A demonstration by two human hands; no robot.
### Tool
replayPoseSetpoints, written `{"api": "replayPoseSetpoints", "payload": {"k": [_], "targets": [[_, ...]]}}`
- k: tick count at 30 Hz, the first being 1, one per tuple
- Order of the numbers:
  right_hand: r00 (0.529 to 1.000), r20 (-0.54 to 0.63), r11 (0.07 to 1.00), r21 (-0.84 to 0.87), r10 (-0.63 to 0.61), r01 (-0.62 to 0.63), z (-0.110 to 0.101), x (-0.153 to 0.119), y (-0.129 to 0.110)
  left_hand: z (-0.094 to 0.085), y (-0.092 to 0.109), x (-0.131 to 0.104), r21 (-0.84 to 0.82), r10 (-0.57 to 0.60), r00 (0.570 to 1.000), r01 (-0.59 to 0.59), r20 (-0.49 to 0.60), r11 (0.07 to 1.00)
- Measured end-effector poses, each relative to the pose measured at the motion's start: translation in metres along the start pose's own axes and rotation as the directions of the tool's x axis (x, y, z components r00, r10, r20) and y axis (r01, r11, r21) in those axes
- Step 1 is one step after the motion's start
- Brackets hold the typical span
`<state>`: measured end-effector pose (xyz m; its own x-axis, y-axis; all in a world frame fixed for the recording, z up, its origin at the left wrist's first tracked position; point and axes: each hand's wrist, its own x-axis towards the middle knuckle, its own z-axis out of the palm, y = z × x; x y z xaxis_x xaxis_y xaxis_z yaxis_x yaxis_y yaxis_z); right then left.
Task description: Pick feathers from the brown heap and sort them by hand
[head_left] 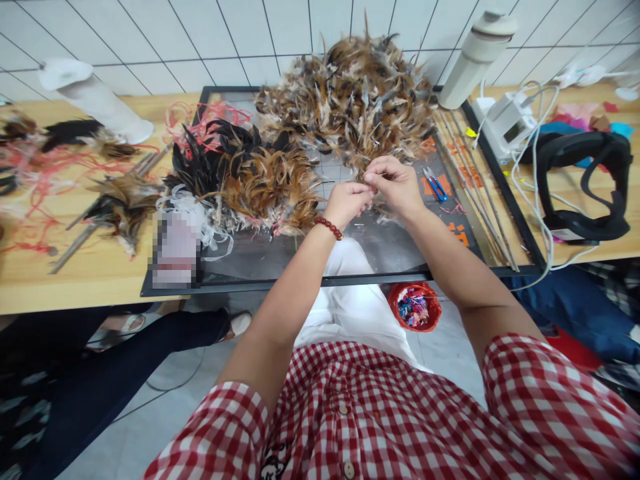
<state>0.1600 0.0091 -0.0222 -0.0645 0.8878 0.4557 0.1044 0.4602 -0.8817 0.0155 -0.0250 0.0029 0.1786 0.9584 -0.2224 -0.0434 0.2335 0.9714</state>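
Over the dark mat [380, 250], my left hand [349, 200] and my right hand [395, 183] meet fingertip to fingertip. Both are closed in a pinch on something small and brown, probably feather ends, mostly hidden by the fingers. A large heap of brown feathers [350, 93] rises just behind my hands. Left of them lies a pile of brown feathers [270, 180] with black feathers [225, 150] beside it. Small blue-handled snips [436, 185] rest to the right of my right hand.
White ribbon [187, 210] and a blurred-out flat object [175, 250] lie at the mat's left. Rods [483, 200], a bottle [475, 60], a power strip [505, 123] and black headgear [585, 187] are at right. A red basket [415, 307] stands below. Another person's legs [130, 367] show lower left.
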Motion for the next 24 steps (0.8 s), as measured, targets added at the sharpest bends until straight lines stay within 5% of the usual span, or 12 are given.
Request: {"api": "replayPoseSetpoints", "payload": {"k": [4,8,17,24], "targets": [[0.997,-0.006,0.997,0.022,0.076,-0.076,0.000,0.000,0.000,0.002,-0.004,0.002,0.072,0.045,0.999,-0.046,0.015,0.996],[0.985,0.034,0.980,0.105,0.169,-0.172,-0.001,0.000,-0.003,0.001,0.002,0.001,-0.092,-0.034,0.993,0.024,-0.110,0.996],[0.992,0.075,0.953,-0.280,-0.099,0.116,-0.002,-0.006,-0.009,0.000,0.004,0.000,-0.207,-0.052,0.991,0.026,-0.124,0.978],[0.986,0.089,0.933,-0.322,-0.140,0.161,0.004,-0.009,-0.013,-0.002,0.007,0.003,-0.343,-0.119,0.979,0.056,-0.165,0.938]]}}
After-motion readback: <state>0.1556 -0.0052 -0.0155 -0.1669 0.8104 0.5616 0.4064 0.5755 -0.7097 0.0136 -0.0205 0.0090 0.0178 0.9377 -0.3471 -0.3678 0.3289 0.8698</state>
